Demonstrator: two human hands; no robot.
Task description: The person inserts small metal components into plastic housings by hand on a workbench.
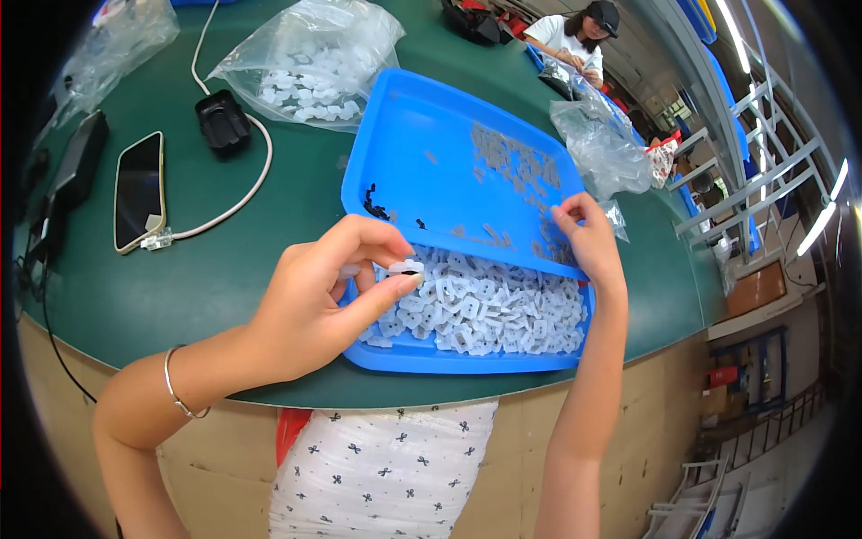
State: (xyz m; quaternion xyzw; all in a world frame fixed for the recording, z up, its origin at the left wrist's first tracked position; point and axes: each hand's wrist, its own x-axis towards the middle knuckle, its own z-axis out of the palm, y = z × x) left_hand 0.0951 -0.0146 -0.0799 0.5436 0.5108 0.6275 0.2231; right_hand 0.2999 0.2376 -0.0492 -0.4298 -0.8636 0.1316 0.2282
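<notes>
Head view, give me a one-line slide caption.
Left hand pinches a white part; right hand at the edge of the upper blue tray, near gray bits.

open green tabletop [301, 189] between white cable [269, 150] and blue tray [409, 144], clear bag [364, 31] blocking the far end

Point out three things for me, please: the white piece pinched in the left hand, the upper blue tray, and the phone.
White piece [407, 267]: head view, on its pale upper part.
Upper blue tray [413, 148]: head view, on its bare inner floor.
Phone [141, 184]: head view, on its dark screen.
</notes>
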